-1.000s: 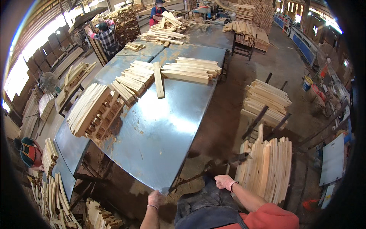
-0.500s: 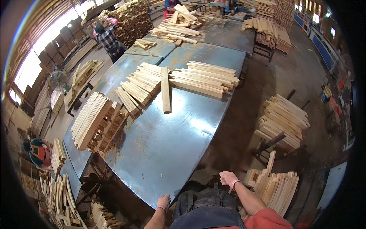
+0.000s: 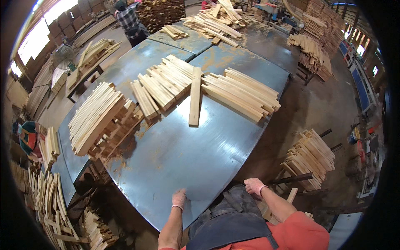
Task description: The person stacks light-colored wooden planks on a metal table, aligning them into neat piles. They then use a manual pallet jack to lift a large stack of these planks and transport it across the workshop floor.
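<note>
My left hand, in a pale glove, rests flat on the near edge of the big blue-grey metal table and holds nothing. My right hand, also gloved, hangs empty just off the table's right corner, fingers loosely curled. A single wooden slat lies lengthwise in the middle of the table, between two rows of stacked slats. A taller stack of slats stands at the table's left side. All the wood is well beyond my hands.
A pile of slats on a rack stands on the floor to my right. More loose slats crowd the floor at the left. A person in a checked shirt works at the far end of the table.
The view has drawn closer to the table. My left hand has come up onto the table's near edge and my right hand has moved in beside the corner.
</note>
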The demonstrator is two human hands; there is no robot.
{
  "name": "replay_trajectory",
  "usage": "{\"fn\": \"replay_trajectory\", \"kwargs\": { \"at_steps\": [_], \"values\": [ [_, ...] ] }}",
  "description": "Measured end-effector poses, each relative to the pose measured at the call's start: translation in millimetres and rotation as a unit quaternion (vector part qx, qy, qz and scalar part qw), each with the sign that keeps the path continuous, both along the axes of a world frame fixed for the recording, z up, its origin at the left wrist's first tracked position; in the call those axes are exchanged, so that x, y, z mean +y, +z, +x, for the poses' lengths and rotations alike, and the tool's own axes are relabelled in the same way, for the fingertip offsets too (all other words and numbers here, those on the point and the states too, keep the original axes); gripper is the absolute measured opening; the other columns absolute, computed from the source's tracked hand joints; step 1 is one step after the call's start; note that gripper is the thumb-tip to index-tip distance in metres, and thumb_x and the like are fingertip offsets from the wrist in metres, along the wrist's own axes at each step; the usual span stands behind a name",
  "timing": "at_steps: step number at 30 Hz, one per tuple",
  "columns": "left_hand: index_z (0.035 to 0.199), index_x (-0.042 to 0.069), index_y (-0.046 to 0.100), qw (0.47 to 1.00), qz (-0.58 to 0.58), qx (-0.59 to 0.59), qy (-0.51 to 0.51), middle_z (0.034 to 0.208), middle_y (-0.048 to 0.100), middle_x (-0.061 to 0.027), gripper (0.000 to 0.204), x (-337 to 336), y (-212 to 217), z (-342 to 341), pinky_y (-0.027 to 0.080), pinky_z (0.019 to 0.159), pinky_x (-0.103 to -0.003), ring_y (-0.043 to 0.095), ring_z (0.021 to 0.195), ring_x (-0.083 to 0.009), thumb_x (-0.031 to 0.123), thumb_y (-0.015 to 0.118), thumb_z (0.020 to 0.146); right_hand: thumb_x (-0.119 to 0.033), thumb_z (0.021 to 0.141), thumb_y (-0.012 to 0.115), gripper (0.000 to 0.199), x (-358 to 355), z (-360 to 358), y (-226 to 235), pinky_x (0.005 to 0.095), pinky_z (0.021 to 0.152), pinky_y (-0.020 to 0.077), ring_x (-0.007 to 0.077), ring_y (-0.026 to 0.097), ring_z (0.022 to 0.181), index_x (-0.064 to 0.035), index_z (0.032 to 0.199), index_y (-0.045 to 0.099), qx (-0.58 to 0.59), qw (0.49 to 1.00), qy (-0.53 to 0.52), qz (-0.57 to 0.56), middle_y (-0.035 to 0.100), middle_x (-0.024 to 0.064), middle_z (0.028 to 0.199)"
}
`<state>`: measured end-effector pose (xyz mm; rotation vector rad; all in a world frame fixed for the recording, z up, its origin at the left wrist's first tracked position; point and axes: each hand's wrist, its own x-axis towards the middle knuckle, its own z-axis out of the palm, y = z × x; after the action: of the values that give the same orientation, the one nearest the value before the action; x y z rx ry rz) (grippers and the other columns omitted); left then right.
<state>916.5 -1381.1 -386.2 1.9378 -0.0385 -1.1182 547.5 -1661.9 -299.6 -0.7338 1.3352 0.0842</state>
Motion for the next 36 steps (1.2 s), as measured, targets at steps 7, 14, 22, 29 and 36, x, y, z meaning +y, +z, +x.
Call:
{"fn": "replay_trajectory", "kwargs": {
  "at_steps": [7, 14, 22, 29, 36],
  "values": [
    [0.142, -0.008, 0.059, 0.983, 0.011, -0.179, -0.036, 0.134, 0.070, -0.0230, 0.072, -203, 43, 59, 0.050, 0.108, -0.040, 0.066, 0.123, -0.0319, 0.028, 0.080, 0.085, -0.022, 0.102, 0.063, 0.022, -168, 43, -14, 0.0281, 0.052, 0.0387, 0.0090, 0.047, 0.060, -0.0153, 0.083, 0.054, -0.051, 0.996, 0.063, -0.028, 0.048, -0.0045, 0.072],
    [0.162, -0.004, 0.033, 0.913, 0.160, -0.353, -0.127, 0.162, 0.044, -0.0266, 0.104, -459, 71, 120, 0.034, 0.126, -0.041, 0.041, 0.151, -0.0384, 0.031, 0.086, 0.080, -0.030, 0.104, 0.069, 0.043, -380, 66, 16, 0.0295, 0.074, 0.0532, 0.0116, 0.061, 0.082, 0.0021, 0.133, 0.065, -0.060, 0.959, 0.080, -0.265, 0.067, 0.0034, 0.092],
    [0.163, 0.000, 0.032, 0.897, 0.221, -0.373, -0.086, 0.155, 0.049, -0.0250, 0.110, -615, 38, 164, 0.044, 0.118, -0.043, 0.051, 0.143, -0.0390, 0.028, 0.088, 0.073, -0.030, 0.100, 0.071, 0.047, -607, 97, 14, 0.0345, 0.082, 0.0542, 0.0223, 0.064, 0.085, -0.0010, 0.136, 0.065, -0.014, 0.872, 0.050, -0.486, 0.069, 0.0113, 0.092],
    [0.148, 0.001, 0.050, 0.989, -0.098, -0.069, 0.082, 0.123, 0.058, -0.0101, 0.073, -584, 70, 20, 0.052, 0.093, -0.035, 0.059, 0.105, -0.0211, 0.010, 0.071, 0.078, -0.037, 0.098, 0.069, 0.076, -723, 139, -13, 0.0426, 0.122, 0.0388, 0.0376, 0.051, 0.144, -0.0001, 0.159, 0.043, 0.241, 0.744, 0.171, -0.599, 0.055, 0.0256, 0.153],
    [0.146, -0.003, 0.054, 0.981, 0.007, -0.107, -0.163, 0.153, 0.052, -0.0297, 0.073, -601, 57, -81, 0.047, 0.113, -0.048, 0.055, 0.138, -0.0420, 0.040, 0.073, 0.091, -0.064, 0.103, 0.050, 0.078, -779, 154, -66, 0.0453, 0.119, 0.0406, 0.0404, 0.052, 0.142, -0.0009, 0.148, 0.057, 0.229, 0.828, 0.232, -0.457, 0.058, 0.0278, 0.149]
  ]
}}
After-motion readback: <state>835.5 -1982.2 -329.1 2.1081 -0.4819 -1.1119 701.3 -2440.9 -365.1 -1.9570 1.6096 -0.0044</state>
